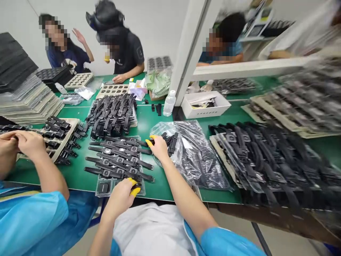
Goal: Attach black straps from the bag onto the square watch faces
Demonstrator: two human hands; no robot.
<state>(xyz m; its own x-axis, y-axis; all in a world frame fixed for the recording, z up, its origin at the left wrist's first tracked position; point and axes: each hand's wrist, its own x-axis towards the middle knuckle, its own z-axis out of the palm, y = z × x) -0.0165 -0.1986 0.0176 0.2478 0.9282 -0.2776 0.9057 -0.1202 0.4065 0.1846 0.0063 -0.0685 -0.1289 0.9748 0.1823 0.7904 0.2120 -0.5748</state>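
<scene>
My left hand (pixel 124 193), with yellow finger covers, is closed round a small dark watch piece (pixel 136 186) at the near edge of a clear tray (pixel 142 190). Rows of black-strapped watches (pixel 119 161) lie across that tray, and a square black piece (pixel 103 187) sits in its near left corner. To the right of the tray, my right hand (pixel 159 146) reaches to loose black straps (pixel 172 143) on a clear plastic bag (pixel 182 156). Its yellow-covered thumb and finger are apart at the ends of the watch straps; whether they touch anything is unclear.
Piled watches (pixel 112 115) stand behind the tray. A bottle (pixel 169 103) and a white box (pixel 205 105) are farther back. Stacked trays of straps (pixel 255 156) fill the right side. A co-worker's hands (pixel 29 144) are at the left; other people sit across the table (pixel 144 113).
</scene>
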